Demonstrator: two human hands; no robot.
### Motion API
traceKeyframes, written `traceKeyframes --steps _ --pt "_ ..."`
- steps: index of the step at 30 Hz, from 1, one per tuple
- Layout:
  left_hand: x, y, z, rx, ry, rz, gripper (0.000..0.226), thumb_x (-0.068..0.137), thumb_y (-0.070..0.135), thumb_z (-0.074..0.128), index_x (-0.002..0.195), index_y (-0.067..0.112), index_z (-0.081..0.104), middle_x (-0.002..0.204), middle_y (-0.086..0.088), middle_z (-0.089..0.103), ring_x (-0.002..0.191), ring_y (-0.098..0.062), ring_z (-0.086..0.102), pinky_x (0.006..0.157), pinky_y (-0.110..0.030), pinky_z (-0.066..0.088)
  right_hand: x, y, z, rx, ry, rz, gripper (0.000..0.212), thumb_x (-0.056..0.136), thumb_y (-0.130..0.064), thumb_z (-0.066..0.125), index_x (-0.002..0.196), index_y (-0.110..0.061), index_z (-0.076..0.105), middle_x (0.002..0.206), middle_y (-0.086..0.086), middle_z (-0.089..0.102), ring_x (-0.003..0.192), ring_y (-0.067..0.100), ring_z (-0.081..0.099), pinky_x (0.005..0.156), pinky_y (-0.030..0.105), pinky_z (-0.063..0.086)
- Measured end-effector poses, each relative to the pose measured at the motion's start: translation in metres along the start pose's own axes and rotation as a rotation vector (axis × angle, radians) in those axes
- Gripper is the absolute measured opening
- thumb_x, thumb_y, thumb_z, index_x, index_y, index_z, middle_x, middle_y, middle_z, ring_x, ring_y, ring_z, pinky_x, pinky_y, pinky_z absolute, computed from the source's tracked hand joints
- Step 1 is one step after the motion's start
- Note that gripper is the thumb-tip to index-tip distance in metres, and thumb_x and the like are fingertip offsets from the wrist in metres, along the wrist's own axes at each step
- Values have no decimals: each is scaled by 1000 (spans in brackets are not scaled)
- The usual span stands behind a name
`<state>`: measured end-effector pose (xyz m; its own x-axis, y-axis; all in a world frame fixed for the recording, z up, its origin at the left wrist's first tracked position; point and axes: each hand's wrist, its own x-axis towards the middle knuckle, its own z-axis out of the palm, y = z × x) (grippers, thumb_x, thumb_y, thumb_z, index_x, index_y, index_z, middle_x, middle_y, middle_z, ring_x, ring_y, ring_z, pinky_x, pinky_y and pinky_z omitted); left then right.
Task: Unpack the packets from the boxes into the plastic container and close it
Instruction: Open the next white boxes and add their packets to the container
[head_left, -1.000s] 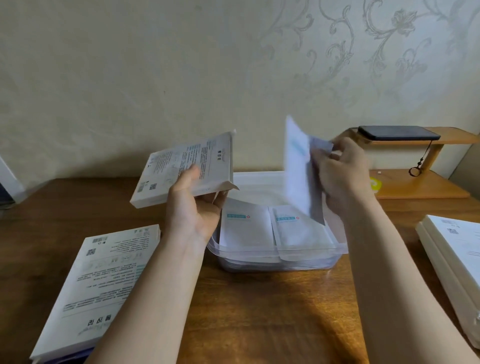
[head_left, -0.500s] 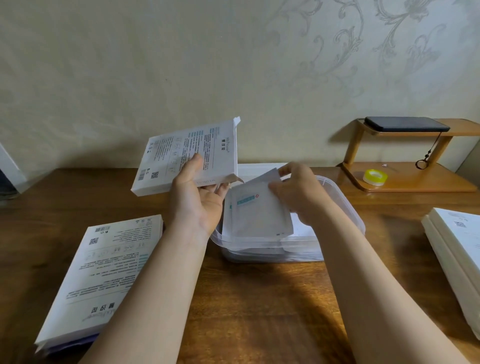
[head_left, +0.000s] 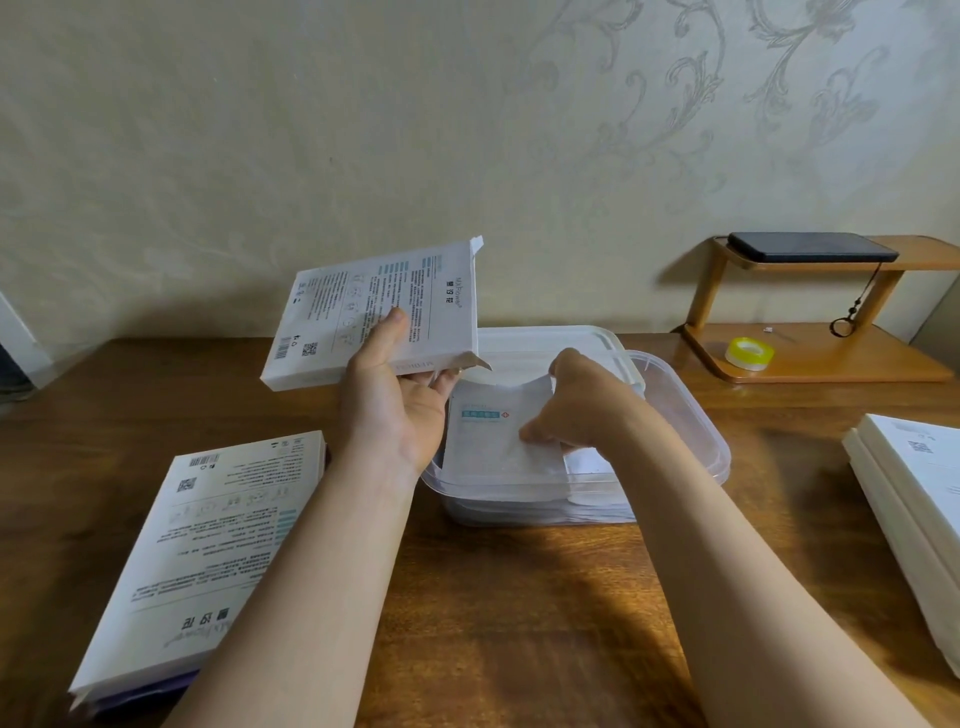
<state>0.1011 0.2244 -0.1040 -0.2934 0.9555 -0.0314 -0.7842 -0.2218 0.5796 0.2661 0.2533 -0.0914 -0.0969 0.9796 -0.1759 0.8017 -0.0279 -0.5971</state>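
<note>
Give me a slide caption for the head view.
Left hand holds an opened white cardboard box; right hand grips a white packet inside the clear plastic container.

The flat white cardboard box (head_left: 379, 317) has black print plus teal bars, the white paper packet (head_left: 493, 447) wears a teal label with a red mark, the see-through plastic container (head_left: 698, 431) is colourless, the wooden table (head_left: 519, 597) dark brown, the wallpaper (head_left: 311, 130) cream with greyish swirls.
</note>
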Motion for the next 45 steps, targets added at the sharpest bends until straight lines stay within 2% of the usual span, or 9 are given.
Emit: traceKeyframes --steps 2,4,6,8,12,18,24,28,45 --pt "0 -1 0 5 0 -1 38 95 17 64 133 22 59 110 -8 75 111 -26 69 77 -41 61 -4 -2 -1 -75 4 -29 62 76 -23 85 120 -8 44 100 9 61 83 23 65 65 33 57" --pt "1 -1 0 12 -5 0 35 96 17 63 130 22 60 107 -7 76 110 -26 69 79 -41 61 -8 -4 -3 -263 74 -131 62 76 -32 86 116 -8 45 102 8 57 86 24 58 56 26 40" --pt "1 -1 -1 19 -8 5 37 96 18 64 132 22 59 106 -7 76 109 -25 69 82 -42 61 -9 -7 -5 -338 125 -280 70 75 -38 86 126 -10 48 120 10 55 104 28 56 73 29 44" --pt "1 -1 0 27 -6 10 39 96 18 64 134 22 58 104 -7 77 105 -24 70 81 -41 61 -11 -11 -6 -317 26 -384 82 74 -43 85 142 -18 45 140 4 52 126 25 50 97 33 42" --pt "1 -1 -1 17 0 5 42 95 17 65 136 23 57 109 -7 76 110 -25 69 81 -42 61 -8 -8 5 -445 -197 -429 92 81 -51 77 156 -28 29 159 -6 36 145 18 34 116 38 29" --pt "1 -2 0 -2 4 1 44 94 15 65 137 22 56 107 -8 76 112 -27 68 76 -43 62 -1 -4 13 -459 -267 -469 89 87 -52 69 158 -32 20 163 -8 27 149 18 27 120 37 22" --pt "1 -2 0 3 7 9 46 94 15 65 138 23 55 108 -8 74 113 -27 68 74 -41 62 9 0 20 -438 -298 -500 78 88 -51 69 154 -34 30 154 -5 37 135 21 40 112 36 32" --pt "2 -2 0 9 0 13 49 94 16 65 141 24 52 111 -9 73 115 -27 67 73 -40 61 14 3 24 -497 -307 -471 84 88 -57 66 156 -38 21 155 -2 32 139 25 33 116 47 32" --pt "3 -2 1 22 9 -10 46 95 15 65 139 24 56 113 -6 76 111 -24 70 69 -38 61 13 0 27 -619 -337 -390 85 89 -65 57 156 -46 9 167 -4 6 153 33 6 119 54 16"
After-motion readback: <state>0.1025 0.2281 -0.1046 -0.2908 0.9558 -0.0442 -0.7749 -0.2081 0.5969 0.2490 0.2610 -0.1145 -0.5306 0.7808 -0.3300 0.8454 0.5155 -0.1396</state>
